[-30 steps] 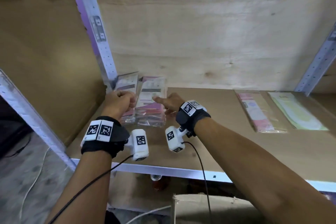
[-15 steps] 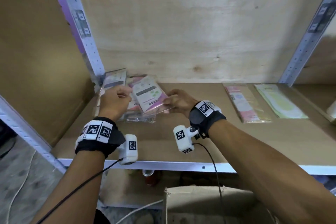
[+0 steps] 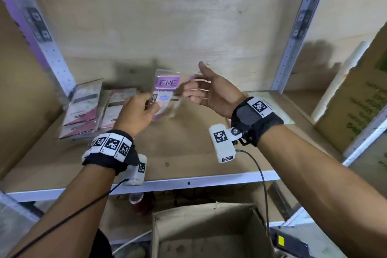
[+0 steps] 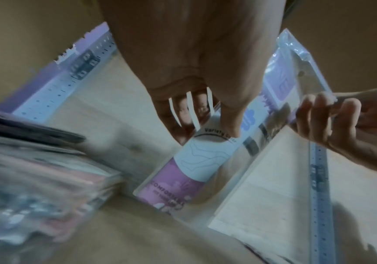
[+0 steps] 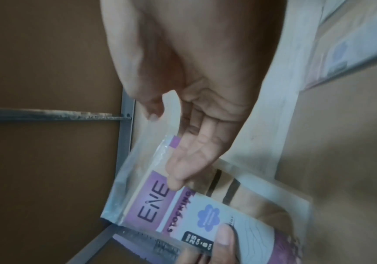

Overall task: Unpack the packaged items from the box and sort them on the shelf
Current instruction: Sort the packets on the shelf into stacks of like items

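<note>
The left hand [image 3: 137,112] pinches the low end of a purple ENE stocking packet [image 3: 165,92], thumb on its printed face. The packet is held in the air over the middle of the shelf board [image 3: 188,153], upright and not touching it. The right hand [image 3: 211,92] has straight fingers laid against the packet's top right edge; its grip is not closed round anything.

Risks, as judged:
- The clear sleeve looks slick, and a one-end pinch could let it pivot or slip down onto the shelf board.
- The matching pile [image 3: 83,107] of pink packets leans at the far left, against the upright; a nudge on setting down could topple it.
- The cardboard box [image 3: 205,230] sits open below the shelf's near edge, so a dropped packet may fall back in.
</note>
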A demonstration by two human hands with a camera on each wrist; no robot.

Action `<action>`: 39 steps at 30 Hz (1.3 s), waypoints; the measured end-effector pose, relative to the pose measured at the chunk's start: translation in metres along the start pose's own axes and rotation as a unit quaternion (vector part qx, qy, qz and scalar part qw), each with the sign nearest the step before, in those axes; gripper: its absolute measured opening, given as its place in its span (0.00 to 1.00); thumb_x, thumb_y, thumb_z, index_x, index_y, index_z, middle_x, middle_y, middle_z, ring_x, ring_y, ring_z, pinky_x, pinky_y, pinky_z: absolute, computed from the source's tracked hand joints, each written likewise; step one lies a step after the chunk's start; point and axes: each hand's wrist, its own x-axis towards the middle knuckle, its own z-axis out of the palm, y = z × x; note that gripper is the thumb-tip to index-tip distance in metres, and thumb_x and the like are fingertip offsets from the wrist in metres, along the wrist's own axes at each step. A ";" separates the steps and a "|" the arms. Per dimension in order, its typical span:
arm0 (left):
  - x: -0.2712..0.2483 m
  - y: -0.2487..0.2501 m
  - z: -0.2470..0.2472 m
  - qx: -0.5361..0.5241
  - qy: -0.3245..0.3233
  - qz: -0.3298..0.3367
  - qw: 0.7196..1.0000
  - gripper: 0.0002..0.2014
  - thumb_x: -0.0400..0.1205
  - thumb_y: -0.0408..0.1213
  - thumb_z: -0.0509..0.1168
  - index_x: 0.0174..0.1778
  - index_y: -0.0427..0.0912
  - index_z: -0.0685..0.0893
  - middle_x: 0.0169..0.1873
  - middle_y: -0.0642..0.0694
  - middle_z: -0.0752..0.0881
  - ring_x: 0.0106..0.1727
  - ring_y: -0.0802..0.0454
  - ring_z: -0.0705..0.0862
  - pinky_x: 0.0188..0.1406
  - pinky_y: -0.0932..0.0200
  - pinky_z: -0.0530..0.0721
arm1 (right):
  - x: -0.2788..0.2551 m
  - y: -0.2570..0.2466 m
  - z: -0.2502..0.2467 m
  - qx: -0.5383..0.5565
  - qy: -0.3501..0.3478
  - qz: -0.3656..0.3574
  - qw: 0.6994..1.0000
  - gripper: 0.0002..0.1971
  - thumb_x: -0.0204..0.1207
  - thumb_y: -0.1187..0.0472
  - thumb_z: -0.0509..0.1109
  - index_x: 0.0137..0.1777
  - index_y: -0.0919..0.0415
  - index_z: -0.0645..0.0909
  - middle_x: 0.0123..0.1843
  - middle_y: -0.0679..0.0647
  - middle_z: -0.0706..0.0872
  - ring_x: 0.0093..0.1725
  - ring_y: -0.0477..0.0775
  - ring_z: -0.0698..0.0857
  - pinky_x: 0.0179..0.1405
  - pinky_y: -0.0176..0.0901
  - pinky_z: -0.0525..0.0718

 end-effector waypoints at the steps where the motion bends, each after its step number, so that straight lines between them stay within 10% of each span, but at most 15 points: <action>1: 0.001 0.007 0.005 -0.023 0.008 0.005 1.000 0.12 0.83 0.44 0.69 0.59 0.44 0.90 0.51 0.45 0.93 0.52 0.43 0.90 0.57 0.44 0.86 | -0.002 -0.004 -0.008 0.009 -0.002 -0.001 1.000 0.26 0.85 0.37 0.58 0.51 0.60 0.83 0.44 0.60 0.93 0.42 0.58 0.93 0.34 0.43 0.90; 4: 0.004 0.024 0.022 -0.096 -0.017 0.019 0.995 0.11 0.82 0.43 0.71 0.57 0.44 0.91 0.49 0.50 0.93 0.49 0.47 0.91 0.53 0.46 0.88 | -0.010 -0.004 -0.028 0.011 0.019 0.005 1.000 0.27 0.87 0.37 0.52 0.54 0.58 0.83 0.42 0.60 0.91 0.39 0.60 0.91 0.32 0.44 0.87; 10: 0.003 0.043 0.066 -0.255 -0.160 -0.024 0.953 0.06 0.79 0.39 0.76 0.50 0.53 0.92 0.45 0.52 0.94 0.47 0.56 0.91 0.34 0.59 0.89 | -0.035 0.032 -0.068 -0.216 0.117 0.030 0.969 0.05 0.78 0.61 0.74 0.42 0.58 0.83 0.37 0.60 0.80 0.27 0.51 0.67 0.27 0.45 0.65; 17: 0.001 0.045 0.099 -0.300 -0.201 -0.104 0.927 0.10 0.78 0.40 0.77 0.52 0.41 0.92 0.44 0.42 0.94 0.35 0.50 0.92 0.30 0.61 0.88 | -0.046 0.056 -0.098 -0.195 0.104 0.064 0.973 0.11 0.83 0.62 0.70 0.39 0.55 0.76 0.37 0.49 0.83 0.33 0.48 0.82 0.30 0.34 0.78; 24: 0.018 0.027 0.093 -0.340 -0.044 -0.160 0.926 0.23 0.75 0.46 0.78 0.64 0.43 0.82 0.53 0.46 0.90 0.41 0.56 0.92 0.34 0.61 0.88 | -0.047 0.063 -0.111 -0.204 0.033 0.066 0.976 0.03 0.85 0.69 0.66 0.54 0.68 0.80 0.49 0.62 0.78 0.45 0.56 0.77 0.46 0.42 0.76; 30: 0.019 0.005 0.088 -0.193 -0.055 -0.106 0.974 0.11 0.78 0.54 0.73 0.42 0.50 0.89 0.33 0.49 0.90 0.33 0.56 0.86 0.36 0.59 0.82 | -0.041 0.060 -0.113 -0.367 -0.064 0.068 0.925 0.13 0.83 0.69 0.68 0.59 0.81 0.80 0.51 0.64 0.80 0.53 0.56 0.75 0.57 0.46 0.69; 36: 0.021 0.017 0.092 0.027 -0.012 -0.019 0.999 0.30 0.82 0.66 0.59 0.26 0.44 0.72 0.19 0.52 0.74 0.24 0.51 0.74 0.27 0.56 0.66 | -0.032 0.057 -0.119 -0.374 -0.042 0.030 0.926 0.10 0.82 0.68 0.69 0.57 0.76 0.84 0.48 0.62 0.82 0.50 0.55 0.77 0.54 0.42 0.71; 39: 0.024 0.021 0.094 0.046 -0.045 0.017 0.998 0.25 0.83 0.57 0.65 0.25 0.48 0.68 0.21 0.54 0.72 0.28 0.46 0.72 0.29 0.52 0.68 | -0.031 0.057 -0.120 -0.392 -0.031 0.027 0.919 0.11 0.83 0.67 0.69 0.59 0.76 0.84 0.48 0.64 0.82 0.50 0.53 0.77 0.55 0.42 0.71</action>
